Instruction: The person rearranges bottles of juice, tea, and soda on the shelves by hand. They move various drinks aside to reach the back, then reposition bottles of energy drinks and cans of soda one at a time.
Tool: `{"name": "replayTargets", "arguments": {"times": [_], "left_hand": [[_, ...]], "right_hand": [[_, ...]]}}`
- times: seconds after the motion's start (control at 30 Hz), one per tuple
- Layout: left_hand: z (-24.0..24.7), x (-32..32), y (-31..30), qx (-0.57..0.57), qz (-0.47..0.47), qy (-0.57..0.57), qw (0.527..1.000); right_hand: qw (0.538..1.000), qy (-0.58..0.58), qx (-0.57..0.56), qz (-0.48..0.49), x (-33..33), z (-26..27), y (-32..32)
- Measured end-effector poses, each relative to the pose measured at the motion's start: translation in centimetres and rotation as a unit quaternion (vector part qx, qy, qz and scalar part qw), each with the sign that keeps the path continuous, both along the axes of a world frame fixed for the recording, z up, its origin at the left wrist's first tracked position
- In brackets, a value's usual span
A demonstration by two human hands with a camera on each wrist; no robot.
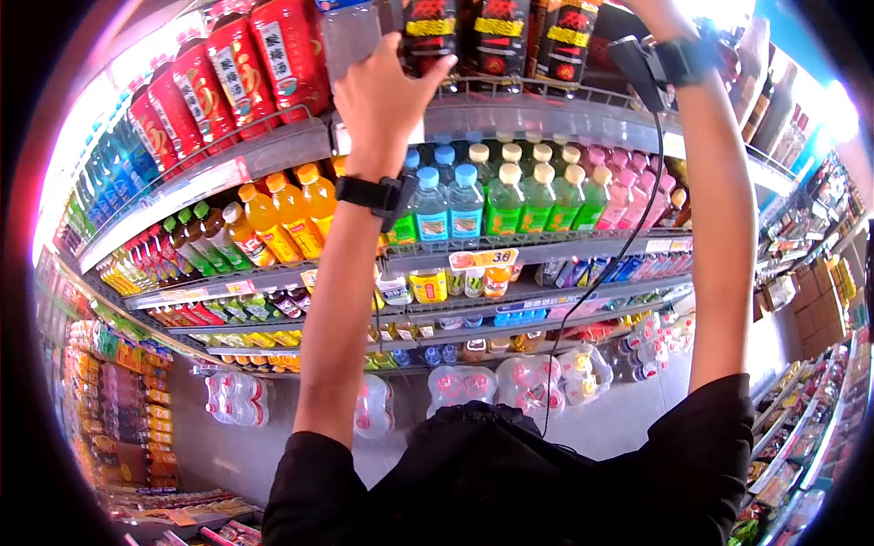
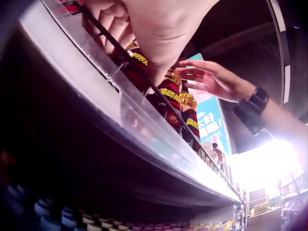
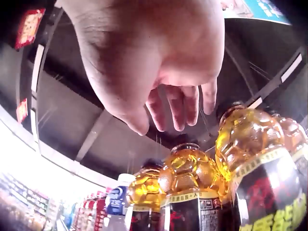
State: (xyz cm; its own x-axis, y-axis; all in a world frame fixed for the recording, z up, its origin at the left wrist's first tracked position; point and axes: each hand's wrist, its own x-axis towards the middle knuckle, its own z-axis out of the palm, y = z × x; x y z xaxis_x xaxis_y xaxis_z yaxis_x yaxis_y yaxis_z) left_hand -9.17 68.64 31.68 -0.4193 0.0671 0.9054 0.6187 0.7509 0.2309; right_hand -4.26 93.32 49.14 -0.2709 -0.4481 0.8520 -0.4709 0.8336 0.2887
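Note:
My left hand (image 1: pixel 387 100) is at the top shelf's wire rail, its thumb and index finger spread before a dark bottle (image 1: pixel 430 36) with a yellow label band. In the left wrist view, the left hand (image 2: pixel 159 29) has its other fingers bent beside the rail, partly hiding the dark bottles (image 2: pixel 168 94); whether it grips one is unclear. My right hand (image 3: pixel 159 62) hangs over amber-necked bottles (image 3: pixel 190 175), fingers apart, holding nothing visible. Only part of the right hand (image 1: pixel 657 16) shows at the head view's top edge.
Red-labelled bottles (image 1: pixel 287 55) stand left on the top shelf, beside a clear one (image 1: pixel 350 41). Lower shelves carry orange (image 1: pixel 291 218), blue-capped (image 1: pixel 465 205) and green drinks (image 1: pixel 505 202). Wrapped bottle packs (image 1: pixel 460 387) lie on the floor. A cable (image 1: pixel 628 241) hangs from the right wrist.

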Motion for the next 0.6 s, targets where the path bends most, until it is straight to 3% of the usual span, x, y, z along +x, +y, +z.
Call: {"name": "replayTargets", "arguments": {"times": [0.07,0.1,0.17,0.2,0.23,0.27,0.3,0.33,0.4,0.43,0.47,0.6], "left_hand": [[-0.4,0.3,0.0,0.004,0.013,0.041,0.999],[-0.9,-0.5,0.2,0.03,-0.007,0.087,0.996],[-1.1,0.1,-0.1,0.017,-0.013,0.057,0.998],[-1.2,0.5,-0.6,0.011,-0.038,0.052,0.998],[-1.5,0.8,-1.1,0.045,-0.121,0.079,0.988],[-1.7,1.5,-1.5,0.078,-0.202,0.109,0.97],[-2.0,3.4,-1.7,0.082,-0.176,0.11,0.975],[-2.7,4.5,-2.0,0.077,-0.18,0.108,0.975],[-5.5,5.9,-2.2,0.105,-0.258,0.042,0.959],[-7.3,7.6,-2.0,0.137,-0.268,-0.054,0.952],[-9.2,8.1,-2.7,0.074,-0.233,-0.067,0.967],[-18.4,10.3,-3.4,0.081,-0.239,-0.246,0.936]], "right_hand": [[0.993,-0.079,-0.073,0.049,2.8,-1.5,0.8],[0.991,-0.088,-0.105,0.013,5.3,-3.1,0.5],[0.978,-0.104,-0.168,-0.062,10.4,-6.1,-0.1],[1.0,0.021,-0.01,0.014,10.0,-7.7,2.0],[0.979,-0.134,-0.112,0.102,10.7,-9.8,3.0],[0.948,-0.201,-0.241,0.048,12.0,-13.4,5.5],[0.945,-0.194,-0.225,0.137,13.1,-15.3,3.3],[0.939,-0.225,-0.233,0.117,13.5,-17.4,3.7],[0.867,-0.324,-0.373,0.063,14.5,-21.7,3.1],[0.877,-0.305,-0.363,0.074,14.0,-24.7,3.6],[0.888,-0.282,-0.353,0.087,13.2,-27.8,4.1],[0.856,-0.37,-0.359,0.039,14.0,-36.4,3.9]]}}
